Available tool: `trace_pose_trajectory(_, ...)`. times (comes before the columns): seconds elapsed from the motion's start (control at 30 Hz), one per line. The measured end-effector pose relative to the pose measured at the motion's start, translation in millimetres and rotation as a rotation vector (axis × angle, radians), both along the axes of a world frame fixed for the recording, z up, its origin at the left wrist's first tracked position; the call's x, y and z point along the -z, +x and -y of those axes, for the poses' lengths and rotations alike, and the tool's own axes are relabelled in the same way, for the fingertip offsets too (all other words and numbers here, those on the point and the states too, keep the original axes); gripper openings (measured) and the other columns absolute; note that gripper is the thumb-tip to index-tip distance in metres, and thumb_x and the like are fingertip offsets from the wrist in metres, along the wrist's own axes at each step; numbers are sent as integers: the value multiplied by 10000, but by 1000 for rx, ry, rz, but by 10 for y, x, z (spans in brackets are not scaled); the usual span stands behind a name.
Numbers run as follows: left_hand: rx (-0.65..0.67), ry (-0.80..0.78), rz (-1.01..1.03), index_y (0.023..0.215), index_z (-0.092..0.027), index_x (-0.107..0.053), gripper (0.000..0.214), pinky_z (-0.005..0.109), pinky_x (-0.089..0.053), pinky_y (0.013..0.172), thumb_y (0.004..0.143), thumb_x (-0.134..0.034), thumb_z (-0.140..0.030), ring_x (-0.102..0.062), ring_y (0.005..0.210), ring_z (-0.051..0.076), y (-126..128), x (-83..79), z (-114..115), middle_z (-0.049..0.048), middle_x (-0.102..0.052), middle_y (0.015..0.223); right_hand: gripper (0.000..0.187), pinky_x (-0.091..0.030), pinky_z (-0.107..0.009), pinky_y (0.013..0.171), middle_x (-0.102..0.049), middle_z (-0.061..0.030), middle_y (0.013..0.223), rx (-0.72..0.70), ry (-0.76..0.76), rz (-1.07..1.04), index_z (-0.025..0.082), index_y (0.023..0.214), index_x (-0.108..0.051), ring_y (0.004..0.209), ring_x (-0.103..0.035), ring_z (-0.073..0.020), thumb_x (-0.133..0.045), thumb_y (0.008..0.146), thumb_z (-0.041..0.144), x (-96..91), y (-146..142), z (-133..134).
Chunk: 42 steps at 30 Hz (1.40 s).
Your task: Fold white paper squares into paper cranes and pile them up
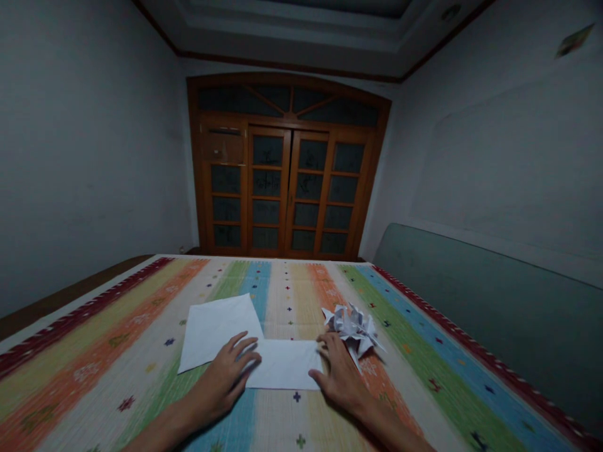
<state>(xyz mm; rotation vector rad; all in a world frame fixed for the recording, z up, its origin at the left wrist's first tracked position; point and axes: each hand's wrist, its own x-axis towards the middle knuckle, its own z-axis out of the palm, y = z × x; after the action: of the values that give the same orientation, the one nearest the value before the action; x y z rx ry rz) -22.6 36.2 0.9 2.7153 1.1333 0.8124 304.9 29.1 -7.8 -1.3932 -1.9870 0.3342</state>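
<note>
A white rectangular sheet of paper (287, 365) lies flat on the cloth between my two hands. My left hand (230, 370) rests at its left end, fingers spread. At the right end is my right hand (340, 371), thumb and fingers apart near the paper's edge. Beyond my left hand lies a larger white sheet (219, 328), which meets or slightly overlaps the smaller one. A heap of folded white paper pieces (355, 328) with pointed tips sits just past my right hand.
A striped, patterned tablecloth (155, 383) covers the table. Along the right side runs a grey-green bench back or panel (471, 295). Wooden doors with glass panes (289, 182) stand beyond the far edge, with pale walls (94, 144) on both sides.
</note>
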Motion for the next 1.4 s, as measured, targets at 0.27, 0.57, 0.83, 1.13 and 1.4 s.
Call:
trace_pose_trajectory(0.27, 172, -135, -190, 1591, -438, -330, 591, 539, -316, 1242, 1069, -451, -189, -345, 1525, 306, -41, -35, 46, -38, -318, 1685, 556, -233, -523, 1272, -396, -82, 1646, -411, -133, 217, 282, 1567, -431, 1529, -337, -301, -529, 1024, 346, -115, 2, 128)
trace_pose_trajectory(0.57, 90, -194, -121, 1546, -425, -435, 552, 598, -319, 1220, 1024, -615, -417, -362, 1511, 351, -64, 56, -27, 25, -355, 1671, 698, -205, -552, 1267, -233, -101, 1689, -317, -266, 245, 279, 1591, -371, 1566, -221, -342, -609, 983, 523, -125, -14, 90)
trace_pose_trajectory(0.83, 97, -58, -13, 1295, -353, -700, 290, 514, -490, 1114, 1013, -637, -360, -578, 1336, 317, -76, 91, -20, 54, -664, 1422, 696, -219, -548, 1265, -258, -96, 1682, -301, -248, 232, 296, 1583, -389, 1557, -256, -339, -646, 964, 484, -98, -4, 92)
trace_pose_trajectory(1.13, 168, 18, 26, 1093, -292, -727, 206, 357, -571, 879, 1073, -523, -306, -653, 1053, 257, 46, -125, 90, 57, -754, 1076, 659, -208, -540, 1271, -282, -93, 1674, -358, -241, 205, 303, 1563, -428, 1558, -256, -329, -645, 968, 486, -135, 9, 113)
trace_pose_trajectory(1.4, 175, -87, -19, 1253, -330, -672, 457, 511, -456, 1120, 845, -634, -127, -528, 1312, 333, 12, -249, 212, 48, -668, 1349, 622, -191, -561, 1270, -279, -126, 1677, -356, -254, 261, 259, 1548, -466, 1558, -251, -340, -597, 993, 507, -261, -15, 153)
